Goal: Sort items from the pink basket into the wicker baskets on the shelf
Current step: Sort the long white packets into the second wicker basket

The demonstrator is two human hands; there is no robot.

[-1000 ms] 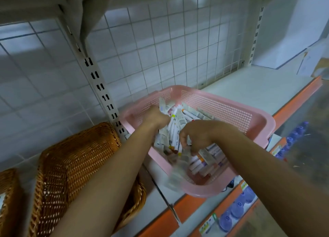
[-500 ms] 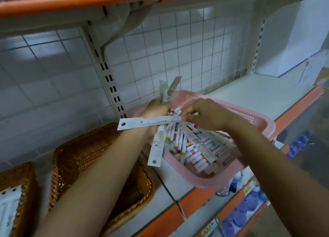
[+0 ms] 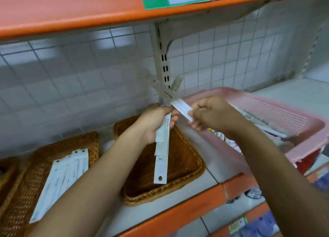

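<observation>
My left hand (image 3: pixel 154 120) grips a bunch of long white packets (image 3: pixel 161 153) above an empty wicker basket (image 3: pixel 179 167); some packets stick up past my fist, others hang down over the basket. My right hand (image 3: pixel 211 114) pinches one white packet (image 3: pixel 182 108) whose other end meets the bunch at my left hand. The pink basket (image 3: pixel 277 110) stands on the shelf to the right, with pens and packets inside, partly hidden by my right arm. A second wicker basket (image 3: pixel 26 192) to the left holds several flat white packets (image 3: pixel 64 178).
An orange-edged upper shelf (image 3: pixel 71 10) hangs close overhead. A slotted upright post (image 3: pixel 162 62) and wire grid back stand behind my hands. A third wicker basket's edge (image 3: pixel 5 171) shows at far left. Blue items (image 3: pixel 263 226) sit on the shelf below.
Both hands lifted out of the pink basket with packets and moved left over the empty wicker basket. The view swung up and left, showing the upper shelf and the basket with packets.
</observation>
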